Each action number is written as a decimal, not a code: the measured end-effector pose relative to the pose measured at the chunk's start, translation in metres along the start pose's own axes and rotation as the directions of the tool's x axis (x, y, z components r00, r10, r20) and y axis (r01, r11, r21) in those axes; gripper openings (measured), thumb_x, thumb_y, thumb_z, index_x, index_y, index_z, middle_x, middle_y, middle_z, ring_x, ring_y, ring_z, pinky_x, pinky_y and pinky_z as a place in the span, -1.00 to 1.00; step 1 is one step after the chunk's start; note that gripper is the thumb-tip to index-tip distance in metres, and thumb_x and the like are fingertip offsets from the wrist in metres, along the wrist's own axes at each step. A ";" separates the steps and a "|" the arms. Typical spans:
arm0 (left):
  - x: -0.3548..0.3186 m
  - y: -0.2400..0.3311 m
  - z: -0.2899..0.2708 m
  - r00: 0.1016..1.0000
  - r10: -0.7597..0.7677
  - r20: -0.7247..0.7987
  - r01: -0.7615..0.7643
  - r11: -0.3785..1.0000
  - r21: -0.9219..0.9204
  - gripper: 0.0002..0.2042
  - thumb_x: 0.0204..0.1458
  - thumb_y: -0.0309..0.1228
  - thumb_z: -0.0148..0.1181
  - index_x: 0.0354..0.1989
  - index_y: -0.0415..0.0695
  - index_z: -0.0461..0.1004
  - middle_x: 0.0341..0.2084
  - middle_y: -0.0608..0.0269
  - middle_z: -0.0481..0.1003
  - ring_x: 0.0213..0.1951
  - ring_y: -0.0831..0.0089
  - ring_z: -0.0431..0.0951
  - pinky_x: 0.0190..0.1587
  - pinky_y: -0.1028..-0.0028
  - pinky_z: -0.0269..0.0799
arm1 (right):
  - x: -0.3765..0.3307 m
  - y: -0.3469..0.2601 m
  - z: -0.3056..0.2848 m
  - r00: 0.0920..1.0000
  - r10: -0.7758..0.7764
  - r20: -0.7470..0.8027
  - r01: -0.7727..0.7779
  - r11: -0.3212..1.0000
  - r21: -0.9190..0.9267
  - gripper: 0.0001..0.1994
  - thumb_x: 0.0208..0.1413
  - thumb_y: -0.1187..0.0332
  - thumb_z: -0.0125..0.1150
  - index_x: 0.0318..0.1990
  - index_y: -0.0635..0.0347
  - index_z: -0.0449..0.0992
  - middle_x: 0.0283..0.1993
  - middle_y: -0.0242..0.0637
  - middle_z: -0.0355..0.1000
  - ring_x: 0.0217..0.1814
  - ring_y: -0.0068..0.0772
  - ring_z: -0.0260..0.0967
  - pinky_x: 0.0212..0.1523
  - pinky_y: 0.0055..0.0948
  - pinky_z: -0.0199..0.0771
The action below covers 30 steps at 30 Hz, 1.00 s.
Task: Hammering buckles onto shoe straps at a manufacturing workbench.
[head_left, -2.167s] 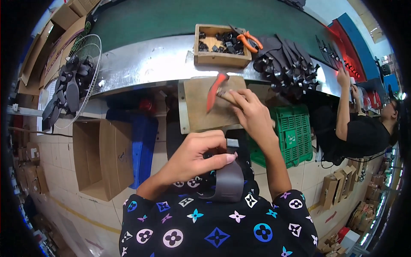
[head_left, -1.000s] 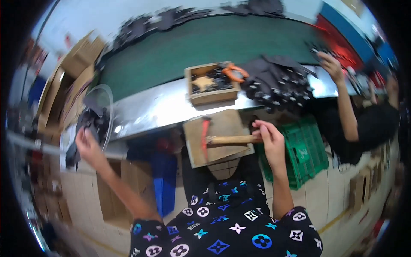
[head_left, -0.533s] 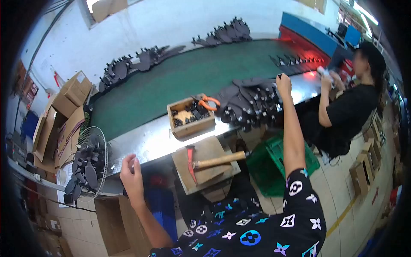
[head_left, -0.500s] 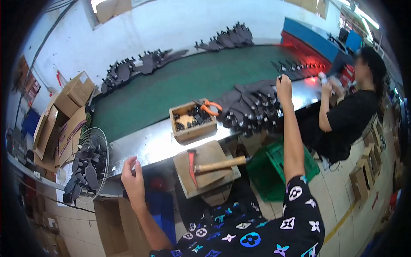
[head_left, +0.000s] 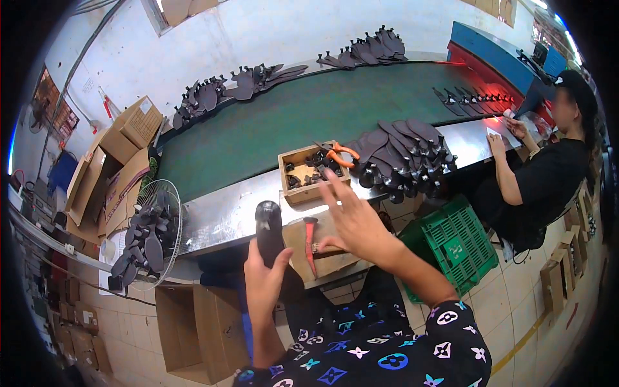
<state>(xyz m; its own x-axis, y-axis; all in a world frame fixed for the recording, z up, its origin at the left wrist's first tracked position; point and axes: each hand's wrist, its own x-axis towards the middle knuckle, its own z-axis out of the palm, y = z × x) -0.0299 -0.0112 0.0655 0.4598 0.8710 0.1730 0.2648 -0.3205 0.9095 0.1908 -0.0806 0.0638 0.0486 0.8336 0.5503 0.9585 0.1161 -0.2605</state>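
My left hand (head_left: 263,280) is wrapped round a dark shoe sole with a rounded black heel (head_left: 269,226), held up to the left of a hammer. My right hand (head_left: 361,226) reaches with its fingers apart over the near edge of a wooden box (head_left: 306,195); no held thing shows in it. Small black pieces (head_left: 296,182) lie in that box, and orange-handled pliers (head_left: 345,153) rest on its right corner. Below my right hand, the hammer with a red head (head_left: 310,242) lies on a board (head_left: 295,240); my hand hides most of its handle.
Right of the box lies a pile of heeled soles (head_left: 403,151). More soles (head_left: 206,97) line the far edge of the green belt (head_left: 277,126). A green crate (head_left: 461,251) stands at right, near a co-worker (head_left: 538,168). A fan guard (head_left: 174,226) holds soles at left.
My right hand has come from beyond the sole pile back to the wooden box and has opened. My left hand, empty before, now holds a sole. The view has shifted slightly.
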 end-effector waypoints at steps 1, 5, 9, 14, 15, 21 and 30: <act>-0.006 -0.013 0.001 1.000 0.004 0.003 -0.004 1.000 0.003 -0.58 0.09 -0.29 0.34 0.03 -0.24 0.36 -0.28 0.20 0.54 -0.29 0.33 0.58 -0.24 0.38 0.50 | -0.028 0.016 0.026 0.989 0.042 0.143 -0.023 0.992 -0.126 -0.04 -0.16 -0.21 0.35 0.33 0.25 0.24 0.32 -0.02 0.21 0.27 -0.07 0.27 0.00 -0.24 0.50; -0.027 -0.040 0.005 0.957 -0.251 0.146 0.287 0.733 -0.617 -0.75 0.28 -0.25 0.09 -0.05 -0.18 0.38 -0.35 0.32 0.44 -0.38 0.54 0.43 -0.28 0.50 0.40 | -0.087 0.028 0.056 0.853 0.393 0.344 -0.370 0.920 -0.131 -0.17 -0.10 -0.29 0.30 0.15 0.24 0.39 -0.15 -0.01 0.53 -0.22 -0.07 0.57 -0.35 -0.22 0.56; -0.026 -0.043 0.043 0.950 -0.249 0.188 0.311 0.726 -0.613 -0.71 0.32 -0.27 0.00 0.04 -0.23 0.35 -0.25 0.30 0.44 -0.22 0.48 0.43 -0.13 0.46 0.35 | -0.116 0.050 0.059 0.814 0.569 0.120 -0.572 0.820 -0.008 -0.43 -0.01 -0.16 0.35 -0.11 0.19 0.51 -0.50 -0.06 0.52 -0.39 -0.08 0.57 -0.41 -0.20 0.52; 0.003 -0.061 0.092 0.998 -0.058 -0.013 0.055 0.804 0.592 -0.32 0.10 -0.28 0.26 0.32 -0.29 0.10 0.13 -0.16 0.24 0.16 -0.10 0.21 0.14 -0.01 0.12 | -0.140 0.060 0.030 0.680 0.733 -0.037 -0.672 0.642 0.369 -0.69 0.13 0.14 0.29 -0.32 0.27 0.54 -0.65 -0.22 0.33 -0.62 -0.42 0.31 -0.54 -0.39 0.31; 0.012 -0.061 0.092 0.998 0.062 -0.005 -0.046 0.784 0.619 -0.28 0.06 -0.29 0.29 0.34 -0.27 0.07 0.16 -0.16 0.22 0.18 -0.10 0.20 0.16 -0.02 0.09 | -0.148 0.058 0.022 0.690 0.709 -0.144 -0.630 0.687 0.361 -0.76 0.13 0.25 0.27 -0.34 0.29 0.53 -0.67 -0.28 0.26 -0.64 -0.52 0.20 -0.56 -0.44 0.24; 0.143 -0.045 0.101 0.932 0.346 0.111 -0.327 0.664 0.672 -0.80 0.06 -0.36 0.25 -0.17 -0.13 0.50 -0.20 0.14 0.52 -0.08 0.15 0.48 -0.06 0.16 0.34 | -0.166 0.018 -0.037 0.666 0.728 -0.160 -0.599 0.651 0.467 -0.82 0.16 0.37 0.26 -0.17 0.29 0.58 -0.62 -0.36 0.31 -0.61 -0.69 0.19 -0.56 -0.55 0.22; 0.235 -0.091 0.120 0.922 0.215 0.323 -0.385 0.612 0.691 -0.90 -0.11 -0.44 0.31 -0.44 -0.19 0.63 -0.43 0.02 0.60 -0.29 0.04 0.61 -0.21 0.19 0.53 | -0.168 0.022 -0.027 0.700 0.706 -0.103 -0.560 0.634 0.534 -0.85 0.14 0.46 0.29 -0.15 0.27 0.63 -0.47 -0.14 0.55 -0.60 -0.58 0.40 -0.50 -0.55 0.37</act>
<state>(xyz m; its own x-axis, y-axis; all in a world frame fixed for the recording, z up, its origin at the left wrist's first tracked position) 0.1555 0.1781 -0.0214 0.7544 0.6135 0.2334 0.5705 -0.7887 0.2293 0.2113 -0.2327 -0.0124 0.7401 0.6099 0.2835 0.4299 -0.1049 -0.8967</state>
